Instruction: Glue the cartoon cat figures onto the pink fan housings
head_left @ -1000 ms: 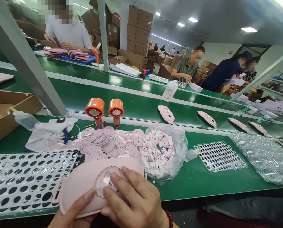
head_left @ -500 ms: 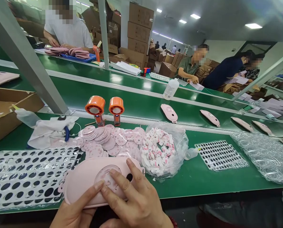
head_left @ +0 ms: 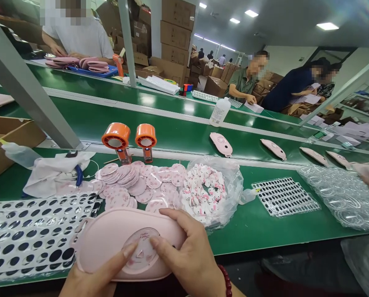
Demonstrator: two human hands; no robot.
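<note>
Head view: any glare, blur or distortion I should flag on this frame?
In the head view, ceiling lights leave bright glare on the far green conveyor belt; the wide lens bows the belts toward the edges; the pink oval case, left hand and right hand look fairly sharp, with no obvious motion blur.

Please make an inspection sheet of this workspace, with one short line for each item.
Surface: green belt bench, with other pink cases lying on the belt behind it.
Job's things: the left hand and right hand both hold a pink oval case; the fingers of both reach onto its round label.
Clutter: round pink stickers, clear bag of small pink-and-white pieces, black-dotted sheet, bubble wrap, white cloth.
Grippers: nothing seen; bare hands only.
Cables: thin white wire beside the cloth.
Surroundings: stacked cardboard boxes, co-worker in green shirt.
</note>
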